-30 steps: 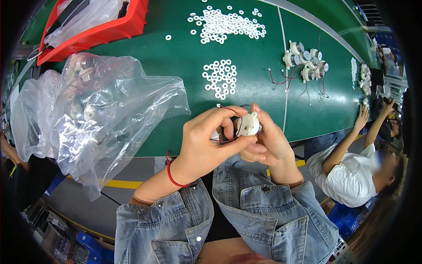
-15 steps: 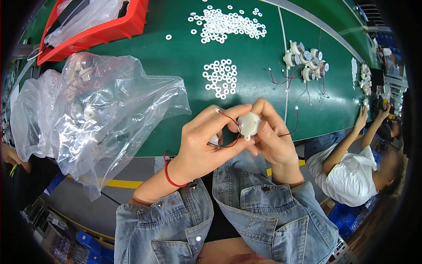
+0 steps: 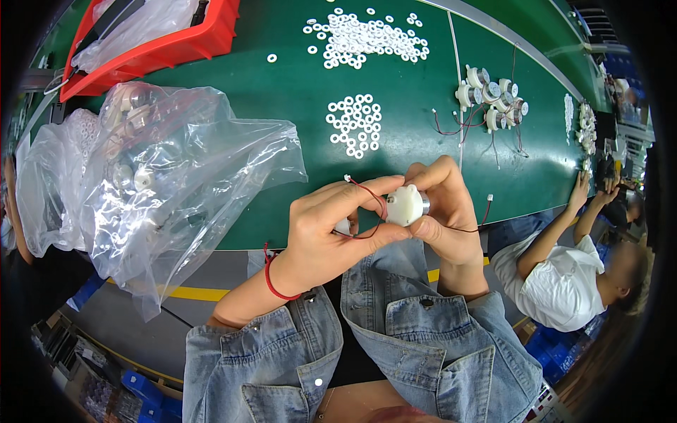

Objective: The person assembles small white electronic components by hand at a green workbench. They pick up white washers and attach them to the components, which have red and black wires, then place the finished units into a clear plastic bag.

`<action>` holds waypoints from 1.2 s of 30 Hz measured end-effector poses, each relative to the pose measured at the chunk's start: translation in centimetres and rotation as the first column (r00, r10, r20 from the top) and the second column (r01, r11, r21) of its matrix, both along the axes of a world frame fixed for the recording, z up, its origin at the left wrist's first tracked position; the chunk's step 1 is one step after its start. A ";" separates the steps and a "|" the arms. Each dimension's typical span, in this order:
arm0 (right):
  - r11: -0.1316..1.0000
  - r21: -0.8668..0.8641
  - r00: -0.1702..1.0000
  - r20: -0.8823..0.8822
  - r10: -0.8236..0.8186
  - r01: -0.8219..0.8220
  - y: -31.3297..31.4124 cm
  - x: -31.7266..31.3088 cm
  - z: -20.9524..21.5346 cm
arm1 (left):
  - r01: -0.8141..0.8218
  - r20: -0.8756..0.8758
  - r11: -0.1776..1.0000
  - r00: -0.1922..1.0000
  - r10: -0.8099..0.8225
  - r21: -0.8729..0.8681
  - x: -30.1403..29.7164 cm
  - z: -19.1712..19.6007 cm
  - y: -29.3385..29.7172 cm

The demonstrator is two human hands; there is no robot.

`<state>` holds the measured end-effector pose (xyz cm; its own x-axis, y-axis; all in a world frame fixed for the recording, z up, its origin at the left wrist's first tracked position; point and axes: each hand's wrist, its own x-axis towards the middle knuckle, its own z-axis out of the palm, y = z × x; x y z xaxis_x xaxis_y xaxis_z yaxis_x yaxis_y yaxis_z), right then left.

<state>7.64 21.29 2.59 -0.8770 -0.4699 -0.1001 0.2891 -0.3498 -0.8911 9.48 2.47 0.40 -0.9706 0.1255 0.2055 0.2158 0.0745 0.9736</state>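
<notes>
Both my hands hold a small motor (image 3: 405, 206) with a white plastic housing and a silver metal body, just past the table's near edge. My left hand (image 3: 321, 220) has thumb and index finger at its white side. My right hand (image 3: 450, 211) is closed round the metal end, and a thin wire with a white connector (image 3: 489, 198) trails off to the right. Tucked in my left palm is a second white part (image 3: 343, 225), mostly hidden, beside a red and black wire (image 3: 368, 189) that loops over the fingers.
White rings lie in a large pile (image 3: 367, 39) and a smaller group (image 3: 355, 125) on the green table (image 3: 282, 92). Several wired motors (image 3: 491, 99) sit to the right. On the left are a clear plastic bag (image 3: 190, 162) of parts and a red bin (image 3: 162, 60). Another person (image 3: 557, 282) works at the right.
The motor has turned between my fingers, so its silver body now shows on the right. My right hand has shifted slightly right, and its wire's connector has moved right and down.
</notes>
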 end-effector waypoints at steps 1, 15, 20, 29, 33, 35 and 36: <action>1.000 -0.004 1.000 0.001 0.002 -0.002 0.0 0.0 0.0 | -0.011 -0.004 1.000 1.000 0.011 -0.008 0.0 0.1 0.1; 0.989 0.124 0.996 0.008 -0.088 0.086 -0.9 0.7 -0.5 | -0.131 0.026 0.986 0.991 0.129 0.105 0.6 -0.8 1.2; 0.923 0.299 0.964 -0.180 -0.196 0.243 0.2 -0.2 -0.5 | -0.119 0.104 0.988 0.989 0.109 0.094 0.8 -0.6 1.4; 0.758 0.574 0.936 -0.324 -0.137 0.309 0.9 -4.9 -1.5 | -0.010 -0.143 0.984 0.990 -0.016 -0.179 0.6 -1.7 1.7; 0.698 0.639 0.925 -0.371 -0.087 0.322 0.4 -5.5 -1.8 | -0.021 -0.137 0.990 0.991 0.002 -0.138 0.5 -1.9 1.9; 0.692 0.649 0.924 -0.375 -0.072 0.317 0.1 -5.9 -1.9 | -0.020 -0.140 0.990 0.990 0.001 -0.138 0.5 -2.0 1.8; 0.695 0.651 0.929 -0.364 -0.067 0.305 0.0 -6.1 -1.9 | -0.020 -0.142 0.990 0.990 0.000 -0.138 0.6 -2.0 1.8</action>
<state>1.53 21.31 0.68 -0.9791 -0.1961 -0.0533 -0.0249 0.3761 -0.9263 10.04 4.23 -1.61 -0.9343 0.1530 0.3219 0.3490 0.2092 0.9135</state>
